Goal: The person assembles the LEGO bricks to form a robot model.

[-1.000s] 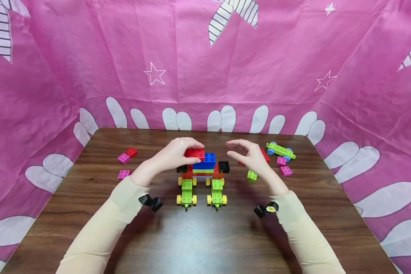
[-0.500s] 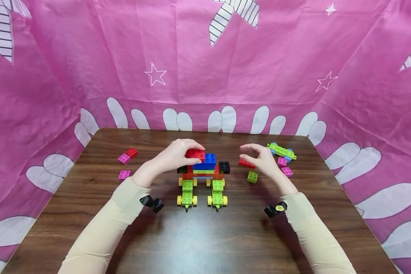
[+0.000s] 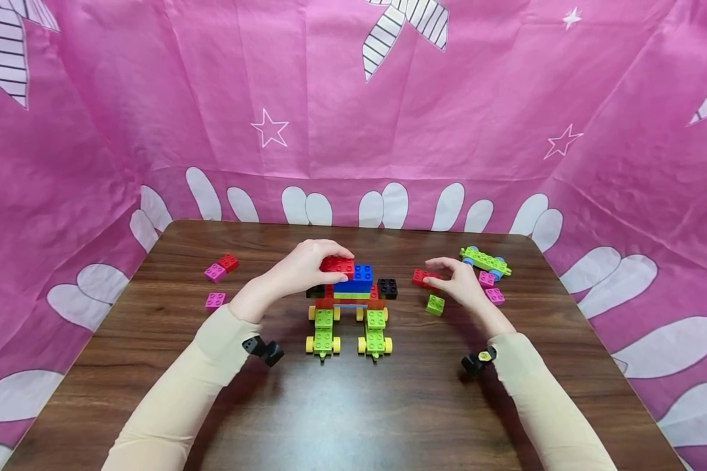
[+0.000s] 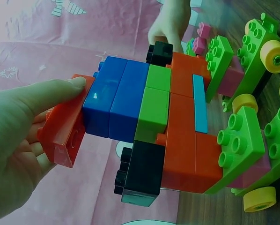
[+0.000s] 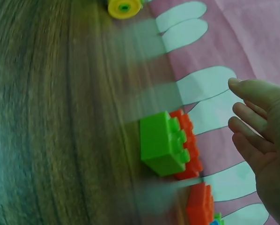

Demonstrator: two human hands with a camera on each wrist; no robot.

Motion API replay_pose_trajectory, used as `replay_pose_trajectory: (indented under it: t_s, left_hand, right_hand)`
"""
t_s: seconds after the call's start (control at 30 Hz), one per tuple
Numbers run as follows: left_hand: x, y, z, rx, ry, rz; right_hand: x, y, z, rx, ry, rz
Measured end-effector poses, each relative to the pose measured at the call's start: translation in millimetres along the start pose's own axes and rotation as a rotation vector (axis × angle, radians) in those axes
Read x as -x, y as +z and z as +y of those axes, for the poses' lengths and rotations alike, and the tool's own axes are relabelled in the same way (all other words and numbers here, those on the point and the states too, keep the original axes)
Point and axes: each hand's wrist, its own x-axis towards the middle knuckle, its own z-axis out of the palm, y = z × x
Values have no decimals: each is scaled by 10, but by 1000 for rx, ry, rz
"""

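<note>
My left hand [image 3: 297, 267] grips a red brick [image 3: 338, 265] on top of the built block figure, over its left side. In the left wrist view, this brick [image 4: 67, 124] is slightly tilted against the blue bricks [image 4: 116, 98], thumb on one side, fingers on the other. Below the blue come light green bricks [image 4: 154, 105], red bricks [image 4: 180, 126], black bricks [image 3: 387, 288] sticking out at the sides, and green wheeled bases [image 3: 375, 340]. My right hand [image 3: 459, 284] hovers by a loose red brick [image 3: 421, 276]; the right wrist view shows nothing between its relaxed fingers [image 5: 247, 117].
A loose green brick [image 3: 435, 305] lies in front of the right hand. Beyond it are pink bricks [image 3: 495, 296] and a green car base [image 3: 486, 260] with blue wheels. Pink bricks [image 3: 215, 300] and a small red brick [image 3: 228, 263] lie at left. A pink curtain [image 3: 342, 118] hangs behind the table.
My right hand has moved away from the figure, to the right and down toward the loose red brick. The left hand stays on its red brick.
</note>
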Motion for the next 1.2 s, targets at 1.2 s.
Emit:
replay_pose_trajectory:
  t_s: [1.2]
  left_hand:
    - [-12, 14, -24, -9, -3, -1]
  right_hand:
    - [-226, 87, 376, 189, 112, -152]
